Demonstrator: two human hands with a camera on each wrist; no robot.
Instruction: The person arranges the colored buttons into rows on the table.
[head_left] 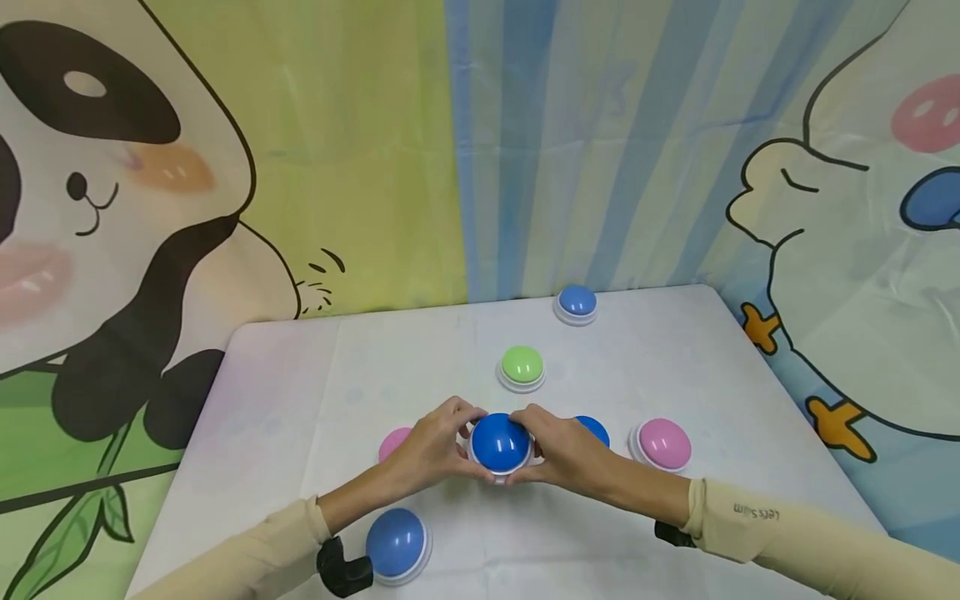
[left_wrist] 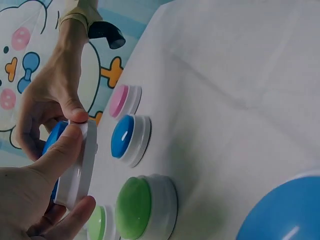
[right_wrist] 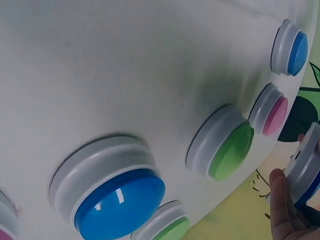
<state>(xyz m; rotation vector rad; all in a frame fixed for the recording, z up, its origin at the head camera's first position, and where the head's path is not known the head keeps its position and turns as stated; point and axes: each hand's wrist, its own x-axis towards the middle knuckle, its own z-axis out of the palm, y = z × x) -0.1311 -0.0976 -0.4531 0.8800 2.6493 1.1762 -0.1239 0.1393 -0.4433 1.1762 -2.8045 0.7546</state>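
Observation:
Both hands hold one round push button (head_left: 501,442) with a blue dome and a white base, raised over the table near its middle. My left hand (head_left: 442,446) grips its left side, thumb at the near edge and fingers at the far edge. From the other side my right hand (head_left: 573,454) grips it the same way. In the left wrist view the button's white base (left_wrist: 77,175) stands on edge, turned toward the tabletop, with the left thumb (left_wrist: 62,152) across it. A green button (left_wrist: 134,207) lies on the table, hidden beneath the hands in the head view.
On the white table (head_left: 300,400) are another green button (head_left: 521,365), a far blue one (head_left: 577,302), a pink one (head_left: 664,444) at right, and a near-left blue one (head_left: 396,543). Forearms partly cover a blue button (head_left: 595,429) and a pink one (head_left: 393,442). Printed curtains (head_left: 375,150) stand behind.

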